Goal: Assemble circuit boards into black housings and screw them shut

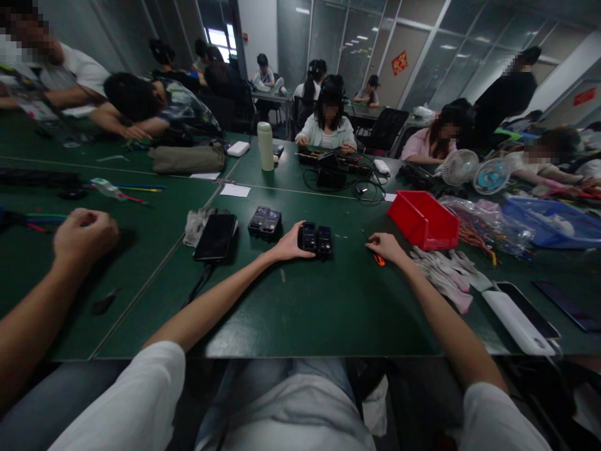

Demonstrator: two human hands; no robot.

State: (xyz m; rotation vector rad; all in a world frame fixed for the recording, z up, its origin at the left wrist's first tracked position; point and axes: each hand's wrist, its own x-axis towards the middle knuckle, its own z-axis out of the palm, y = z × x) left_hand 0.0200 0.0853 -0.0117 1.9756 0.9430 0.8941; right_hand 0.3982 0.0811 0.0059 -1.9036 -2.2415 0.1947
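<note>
As my left hand (292, 244) curls inward, it holds boxy black blocks (317, 239)

They sit paired on the glossy green table (323, 313). My right hand (385, 246) bunches at a slim orange tool (379, 260); whether gripped, I cannot tell.

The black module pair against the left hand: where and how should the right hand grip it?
Probably by the outer side of the rightmost module, the right hand coming from the right: that side of its boxy body is uncovered, while the left hand grips the left module.
</note>
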